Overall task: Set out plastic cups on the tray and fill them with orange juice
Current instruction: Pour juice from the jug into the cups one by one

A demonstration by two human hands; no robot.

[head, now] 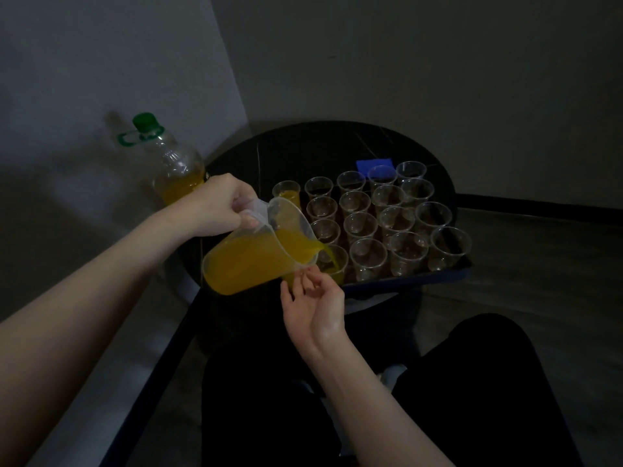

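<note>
On a round black table (337, 143), a tray (404, 281) of clear plastic cups (391, 217) awaits filling. The left hand (219, 203), fingers clamped on the handle, tips the jug (249, 261) of orange juice into the nearest cup (335, 264), just beyond the right hand's (313, 305) loosely parted fingertips. Next, likely, righting the jug before overflow.

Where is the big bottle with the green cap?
In the head view, the bottle stands at the far left, beside the round black table and just behind the left hand.
</note>
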